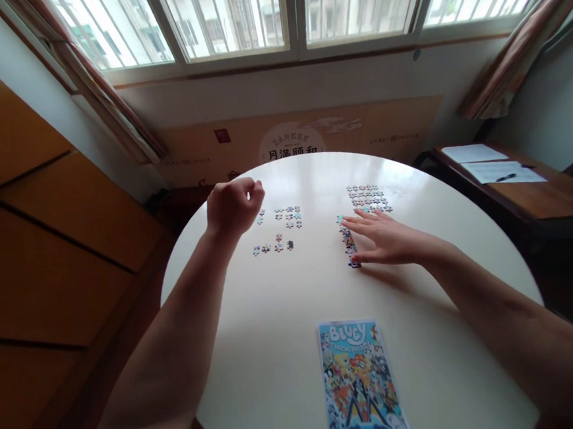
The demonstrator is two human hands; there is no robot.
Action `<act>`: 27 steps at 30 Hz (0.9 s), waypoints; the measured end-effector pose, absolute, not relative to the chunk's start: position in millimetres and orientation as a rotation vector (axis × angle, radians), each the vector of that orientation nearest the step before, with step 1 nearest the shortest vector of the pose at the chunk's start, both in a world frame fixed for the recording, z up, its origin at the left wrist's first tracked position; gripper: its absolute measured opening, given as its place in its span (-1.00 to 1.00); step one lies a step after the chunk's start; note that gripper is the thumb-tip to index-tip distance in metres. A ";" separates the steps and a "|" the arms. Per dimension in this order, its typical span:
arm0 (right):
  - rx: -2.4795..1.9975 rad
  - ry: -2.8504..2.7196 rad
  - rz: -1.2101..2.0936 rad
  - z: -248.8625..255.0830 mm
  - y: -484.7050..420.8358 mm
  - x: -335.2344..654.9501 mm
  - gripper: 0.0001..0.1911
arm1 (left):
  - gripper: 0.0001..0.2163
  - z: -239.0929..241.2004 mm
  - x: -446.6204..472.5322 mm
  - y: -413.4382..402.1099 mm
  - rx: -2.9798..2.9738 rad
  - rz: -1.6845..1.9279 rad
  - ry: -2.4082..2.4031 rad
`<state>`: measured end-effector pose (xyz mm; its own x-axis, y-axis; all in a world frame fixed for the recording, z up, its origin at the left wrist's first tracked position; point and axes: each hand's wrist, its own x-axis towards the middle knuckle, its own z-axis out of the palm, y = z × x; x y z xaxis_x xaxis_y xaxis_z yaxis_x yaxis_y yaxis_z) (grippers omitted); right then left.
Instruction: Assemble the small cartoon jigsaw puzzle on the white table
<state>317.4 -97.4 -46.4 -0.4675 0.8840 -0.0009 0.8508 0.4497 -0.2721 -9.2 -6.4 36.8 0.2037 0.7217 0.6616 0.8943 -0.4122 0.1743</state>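
Note:
My left hand [232, 207] is raised a little over the round white table [277, 347], fingers curled into a pinch; what it holds is too small to make out. Loose puzzle pieces [287, 218] lie scattered just right of it. Fingers stretched out, my right hand [386, 238] lies flat on the table, touching a joined strip of puzzle pieces [348, 241]. A cluster of spread-out pieces [367, 197] lies just beyond that hand. The colourful puzzle picture card [359, 384] lies at the near edge.
A wooden cabinet [36, 247] stands at the left. A dark side table [527, 189] with papers [491, 162] and a pen is at the right. Barred windows [295, 9] and curtains are behind, with a cardboard panel [291, 141] against the wall.

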 end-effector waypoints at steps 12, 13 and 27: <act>-1.482 -2.466 0.187 -49.8 -97.8 316.5 -0.24 | -0.65 20.3 -19.5 6.9 -2.789 -0.383 -1.376; -1.484 -2.448 0.170 -49.1 -98.5 316.0 -0.26 | -0.65 19.6 -21.7 9.0 -2.747 -0.408 -1.393; -1.079 -1.850 -0.200 -9.7 -129.3 300.0 -0.59 | -0.70 6.5 -28.5 22.6 -2.273 -0.593 -1.762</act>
<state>300.0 -129.3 -9.7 -0.1583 0.5901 0.7917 0.7456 0.5970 -0.2959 -28.5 22.6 6.5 0.2068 0.8783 0.4311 0.9603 -0.2665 0.0822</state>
